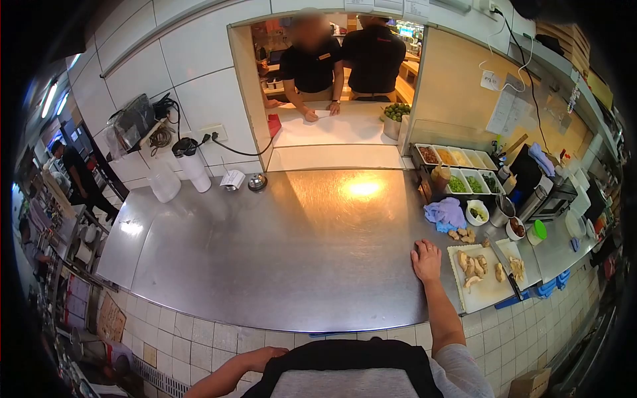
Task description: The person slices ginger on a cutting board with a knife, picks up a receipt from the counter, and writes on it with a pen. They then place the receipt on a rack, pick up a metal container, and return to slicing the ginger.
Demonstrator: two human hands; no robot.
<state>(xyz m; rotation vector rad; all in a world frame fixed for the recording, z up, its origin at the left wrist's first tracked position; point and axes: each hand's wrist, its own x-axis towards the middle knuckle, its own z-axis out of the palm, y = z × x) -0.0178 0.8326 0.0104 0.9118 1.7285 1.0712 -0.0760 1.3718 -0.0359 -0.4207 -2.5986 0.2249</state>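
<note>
My right hand [426,261] rests palm-down on the steel table [285,259], fingers spread and holding nothing. Just right of it lies a white cutting board [483,290] with peeled ginger pieces [472,266] on its left part. A knife [507,270] with a black handle lies across the board's right side, beside a pile of ginger scraps [517,268]. Behind the board, unpeeled ginger [462,235] sits near a purple cloth [446,212]. My left hand [267,357] is at my waist against the black apron [352,355], its fingers mostly hidden.
Topping trays [458,157] and a white bowl [477,213] stand at the back right. A call bell [257,182] and plastic cups [163,184] line the back left. Beyond the pass window, a person [312,66] leans at the white counter [332,136], another person [375,56] beside them.
</note>
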